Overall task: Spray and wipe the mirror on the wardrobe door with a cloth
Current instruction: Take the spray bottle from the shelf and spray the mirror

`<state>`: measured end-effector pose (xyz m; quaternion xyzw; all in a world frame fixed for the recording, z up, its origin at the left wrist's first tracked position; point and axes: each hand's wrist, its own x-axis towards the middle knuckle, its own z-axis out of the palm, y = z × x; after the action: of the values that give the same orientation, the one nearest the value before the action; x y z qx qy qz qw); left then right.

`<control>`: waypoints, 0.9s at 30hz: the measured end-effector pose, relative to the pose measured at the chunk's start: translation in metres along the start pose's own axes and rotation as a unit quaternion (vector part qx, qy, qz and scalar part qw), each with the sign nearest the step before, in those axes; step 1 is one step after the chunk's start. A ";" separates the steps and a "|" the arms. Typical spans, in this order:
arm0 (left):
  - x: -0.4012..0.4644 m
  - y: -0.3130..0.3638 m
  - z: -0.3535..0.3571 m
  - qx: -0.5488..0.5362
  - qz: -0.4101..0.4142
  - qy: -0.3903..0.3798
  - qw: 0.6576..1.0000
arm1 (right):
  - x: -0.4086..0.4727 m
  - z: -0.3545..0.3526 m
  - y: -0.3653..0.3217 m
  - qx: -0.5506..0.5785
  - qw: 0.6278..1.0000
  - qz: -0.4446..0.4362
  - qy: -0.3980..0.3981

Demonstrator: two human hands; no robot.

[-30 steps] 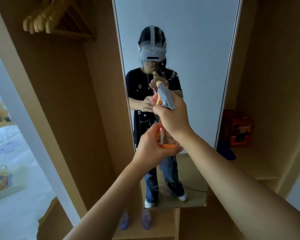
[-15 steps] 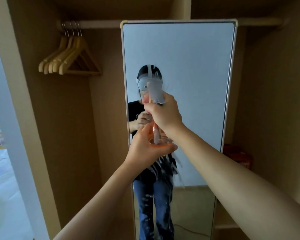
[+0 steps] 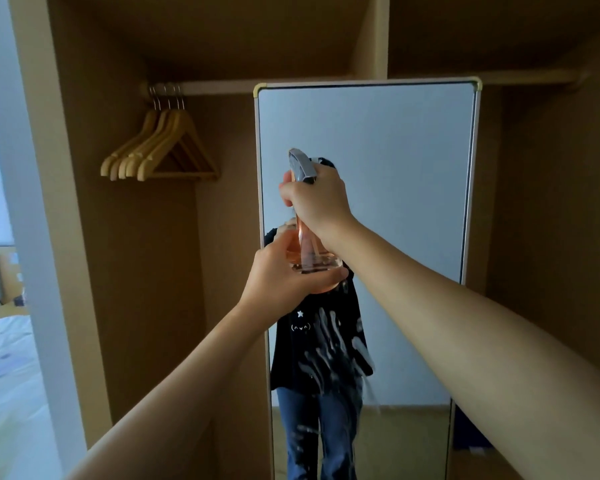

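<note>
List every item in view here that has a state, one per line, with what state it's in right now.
spray bottle: upright, held up in front of the mirror, partly filled with orange liquid
right hand: gripping the bottle's sprayer head
left hand: cupped under the bottle's base
mirror: wet streaks running down its lower middle, upper part looks dry
hangers: bunched on the rail, bare
cloth: not in view
</note>
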<state>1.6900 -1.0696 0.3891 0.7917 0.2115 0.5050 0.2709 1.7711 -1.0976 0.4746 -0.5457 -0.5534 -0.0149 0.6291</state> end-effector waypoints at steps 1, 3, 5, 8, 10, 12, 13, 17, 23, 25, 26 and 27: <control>0.001 -0.001 0.000 0.003 0.001 0.003 1.000 | 0.001 0.001 0.000 0.000 1.000 -0.002 0.001; 0.002 -0.001 -0.001 0.007 0.004 0.006 1.000 | 0.003 0.003 0.001 -0.001 1.000 -0.002 0.009; 0.002 -0.002 -0.001 0.014 0.007 0.004 1.000 | 0.005 0.004 0.004 -0.001 1.000 0.002 0.018; 0.001 -0.001 0.000 0.022 0.005 -0.003 1.000 | 0.005 0.005 0.007 -0.013 0.999 0.007 0.034; 0.000 -0.002 0.003 0.015 0.003 -0.005 1.000 | 0.005 0.004 0.009 -0.022 0.999 0.002 0.038; -0.001 -0.001 0.006 0.010 0.000 -0.007 1.000 | 0.006 0.003 0.011 -0.030 0.999 -0.003 0.035; -0.001 -0.002 0.007 0.009 0.000 -0.009 1.000 | 0.006 0.002 0.012 -0.034 0.999 -0.005 0.032; -0.001 -0.002 0.012 0.009 -0.003 -0.015 1.000 | 0.004 -0.003 0.017 -0.023 0.999 0.007 0.021; 0.001 -0.003 0.018 0.007 -0.005 -0.039 0.999 | -0.001 -0.017 0.023 0.038 0.999 0.007 0.020; 0.003 -0.002 0.022 0.008 -0.001 -0.043 0.999 | -0.002 -0.021 0.025 0.047 0.998 0.013 0.028; 0.003 -0.001 0.024 0.008 0.002 -0.044 0.999 | -0.001 -0.023 0.025 0.050 0.998 0.017 0.031; 0.004 0.000 0.027 0.005 0.003 -0.046 0.999 | -0.001 -0.025 0.026 0.052 0.998 0.022 0.035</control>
<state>1.7160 -1.0729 0.3829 0.8164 0.1988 0.4675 0.2747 1.8041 -1.1057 0.4619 -0.5233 -0.5188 0.0083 0.6760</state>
